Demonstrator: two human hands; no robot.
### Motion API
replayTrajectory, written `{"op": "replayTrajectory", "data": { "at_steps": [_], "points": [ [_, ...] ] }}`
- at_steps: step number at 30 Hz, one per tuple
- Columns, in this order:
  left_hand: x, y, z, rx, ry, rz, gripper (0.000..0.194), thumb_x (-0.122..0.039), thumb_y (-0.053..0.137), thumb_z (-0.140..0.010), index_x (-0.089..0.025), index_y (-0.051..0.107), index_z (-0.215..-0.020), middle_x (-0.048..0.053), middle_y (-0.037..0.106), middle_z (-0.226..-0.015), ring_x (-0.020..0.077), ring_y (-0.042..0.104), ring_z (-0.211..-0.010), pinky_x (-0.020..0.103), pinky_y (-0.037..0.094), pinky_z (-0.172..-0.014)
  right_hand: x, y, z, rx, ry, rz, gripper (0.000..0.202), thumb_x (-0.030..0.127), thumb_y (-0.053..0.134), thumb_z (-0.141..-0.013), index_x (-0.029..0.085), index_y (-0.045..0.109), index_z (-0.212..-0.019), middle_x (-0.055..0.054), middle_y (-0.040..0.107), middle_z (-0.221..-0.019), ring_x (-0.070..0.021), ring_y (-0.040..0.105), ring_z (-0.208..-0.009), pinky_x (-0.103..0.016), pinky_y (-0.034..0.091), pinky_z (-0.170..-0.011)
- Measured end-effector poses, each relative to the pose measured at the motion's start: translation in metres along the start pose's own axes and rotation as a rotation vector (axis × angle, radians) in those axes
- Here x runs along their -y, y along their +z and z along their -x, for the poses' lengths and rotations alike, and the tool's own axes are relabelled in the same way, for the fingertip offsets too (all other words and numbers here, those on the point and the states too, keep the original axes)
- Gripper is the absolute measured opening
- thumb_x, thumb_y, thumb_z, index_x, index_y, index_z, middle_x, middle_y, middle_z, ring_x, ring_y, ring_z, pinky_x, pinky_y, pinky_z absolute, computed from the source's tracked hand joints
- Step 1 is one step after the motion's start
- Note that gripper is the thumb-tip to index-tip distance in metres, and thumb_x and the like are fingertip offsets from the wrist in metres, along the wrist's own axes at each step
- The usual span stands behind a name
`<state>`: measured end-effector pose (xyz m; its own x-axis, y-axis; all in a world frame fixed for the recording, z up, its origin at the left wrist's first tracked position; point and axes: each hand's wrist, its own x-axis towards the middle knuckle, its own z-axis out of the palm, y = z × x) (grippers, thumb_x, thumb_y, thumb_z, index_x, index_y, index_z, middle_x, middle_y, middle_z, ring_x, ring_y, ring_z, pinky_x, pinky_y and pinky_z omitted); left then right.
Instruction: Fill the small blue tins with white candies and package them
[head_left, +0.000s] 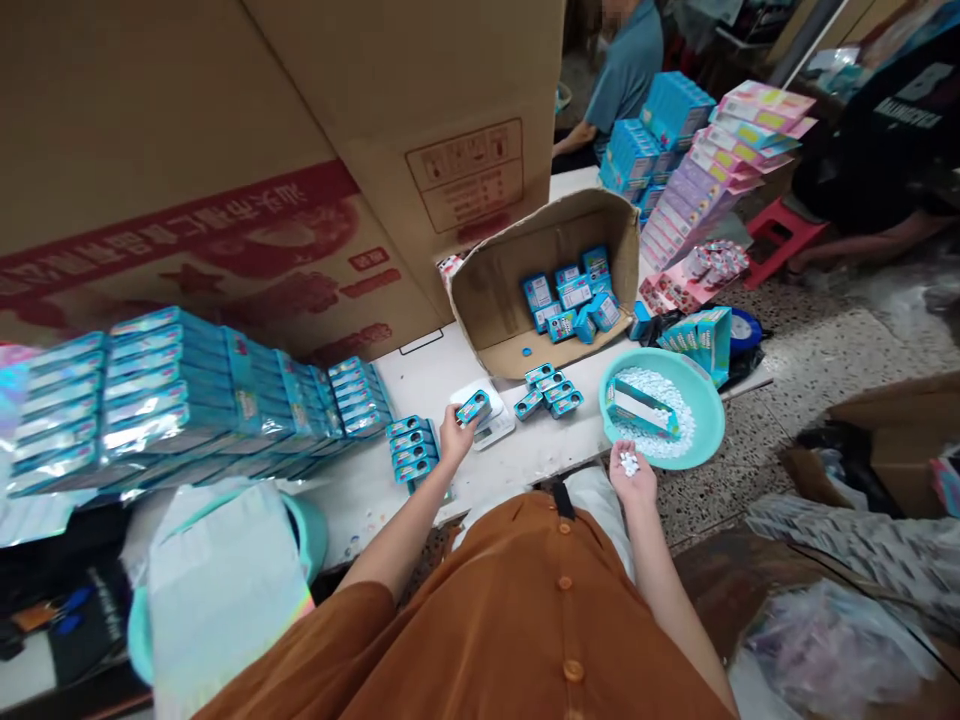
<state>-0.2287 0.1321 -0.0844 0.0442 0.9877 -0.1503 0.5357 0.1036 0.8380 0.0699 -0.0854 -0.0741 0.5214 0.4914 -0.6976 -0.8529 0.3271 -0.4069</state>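
My left hand (454,434) grips the near end of a small blue box (474,408) with a dark round opening on top. That box is over a white digital scale (495,425); whether it rests on the plate I cannot tell. Palm up and cupped, my right hand (634,472) holds several small white candies (628,463). It is at the near rim of a turquoise basin (715,425) of the same candies, where a long blue carton (643,408) lies. Similar small boxes stand right of the scale (562,397) and in a column to its left (414,450).
An open cardboard box (499,345) with several blue boxes lies behind the scale. Large cartons (285,180) wall off the back. Wrapped blue packs (180,390) are stacked left. Pink and blue packages (705,170) stand far right. Two other people sit beyond the table.
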Motion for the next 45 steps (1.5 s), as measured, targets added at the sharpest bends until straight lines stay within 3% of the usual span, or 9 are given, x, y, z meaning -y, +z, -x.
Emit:
{"op": "replayTrajectory", "data": {
  "at_steps": [4,14,18,21,24,28,32,36,45],
  "points": [
    [0.013,0.004,-0.019,-0.028,-0.067,-0.026,0.038,-0.032,0.067,-0.067,-0.022,0.048,-0.099,0.001,0.061,-0.089,0.0180,0.060,-0.079,0.029,0.048,-0.074,-0.002,0.009,0.003,-0.097,0.023,-0.060,0.029,0.012,0.030,-0.089,0.016,0.059,-0.086,0.000,0.067,-0.078,-0.0083,0.067,-0.083,-0.025,0.057,-0.079],
    [0.031,0.003,-0.052,0.058,0.104,-0.069,0.048,-0.026,0.070,-0.063,-0.020,0.050,-0.106,0.006,0.060,-0.104,0.0229,0.057,-0.098,0.038,0.043,-0.091,0.002,0.010,0.012,-0.118,-0.038,0.018,0.032,0.008,0.030,-0.087,0.018,0.060,-0.084,0.001,0.067,-0.077,-0.0083,0.067,-0.082,-0.027,0.057,-0.080],
    [0.029,-0.010,-0.036,-0.056,0.178,-0.149,0.056,-0.024,0.072,-0.063,-0.018,0.048,-0.113,0.010,0.054,-0.116,0.0268,0.048,-0.115,0.043,0.035,-0.102,-0.003,0.016,0.009,-0.104,-0.016,0.072,0.027,0.008,0.034,-0.085,0.018,0.060,-0.082,0.001,0.068,-0.076,-0.0077,0.067,-0.081,-0.027,0.057,-0.082],
    [0.022,-0.021,-0.011,-0.183,0.179,-0.198,0.044,-0.028,0.068,-0.070,-0.019,0.050,-0.110,0.010,0.054,-0.112,0.0269,0.047,-0.113,0.044,0.035,-0.101,-0.011,0.030,0.009,-0.098,0.044,0.071,0.024,0.010,0.037,-0.086,0.017,0.060,-0.083,0.001,0.069,-0.077,-0.0076,0.067,-0.083,-0.025,0.056,-0.083],
    [0.015,-0.025,0.022,-0.203,0.182,-0.177,0.032,-0.033,0.063,-0.076,-0.019,0.053,-0.103,0.008,0.057,-0.103,0.0251,0.051,-0.103,0.042,0.040,-0.093,-0.020,0.047,0.015,-0.085,0.112,0.053,0.024,0.013,0.037,-0.088,0.015,0.061,-0.086,-0.002,0.070,-0.080,-0.0088,0.067,-0.085,-0.024,0.055,-0.083],
    [0.003,-0.023,0.068,-0.088,0.225,-0.080,0.019,-0.034,0.059,-0.081,-0.020,0.057,-0.094,0.006,0.061,-0.094,0.0221,0.054,-0.093,0.037,0.044,-0.082,-0.035,0.068,0.024,0.002,0.224,0.093,0.022,0.016,0.041,-0.088,0.013,0.063,-0.089,-0.005,0.071,-0.084,-0.0117,0.067,-0.089,-0.027,0.055,-0.084],
    [-0.015,-0.022,0.095,0.173,0.349,0.006,0.013,-0.034,0.056,-0.085,-0.022,0.061,-0.088,0.004,0.064,-0.087,0.0196,0.057,-0.088,0.035,0.045,-0.079,-0.051,0.080,0.032,0.068,0.367,0.157,0.021,0.017,0.044,-0.089,0.012,0.064,-0.092,-0.007,0.071,-0.087,-0.0145,0.068,-0.090,-0.029,0.056,-0.082],
    [-0.033,-0.025,0.094,0.416,0.471,0.013,0.014,-0.034,0.056,-0.086,-0.023,0.064,-0.084,0.004,0.067,-0.083,0.0182,0.059,-0.084,0.034,0.045,-0.080,-0.064,0.085,0.039,0.103,0.466,0.205,0.022,0.017,0.043,-0.090,0.011,0.063,-0.094,-0.008,0.071,-0.088,-0.0158,0.068,-0.090,-0.030,0.057,-0.081],
    [-0.076,-0.013,0.083,0.450,0.636,-0.043,0.021,-0.038,0.055,-0.086,-0.023,0.066,-0.095,0.007,0.067,-0.089,0.0195,0.058,-0.086,0.035,0.045,-0.080,-0.075,0.093,0.052,0.137,0.534,0.221,0.021,0.019,0.044,-0.090,0.009,0.062,-0.093,-0.011,0.071,-0.088,-0.0170,0.068,-0.090,-0.031,0.057,-0.080]
  ]
}}
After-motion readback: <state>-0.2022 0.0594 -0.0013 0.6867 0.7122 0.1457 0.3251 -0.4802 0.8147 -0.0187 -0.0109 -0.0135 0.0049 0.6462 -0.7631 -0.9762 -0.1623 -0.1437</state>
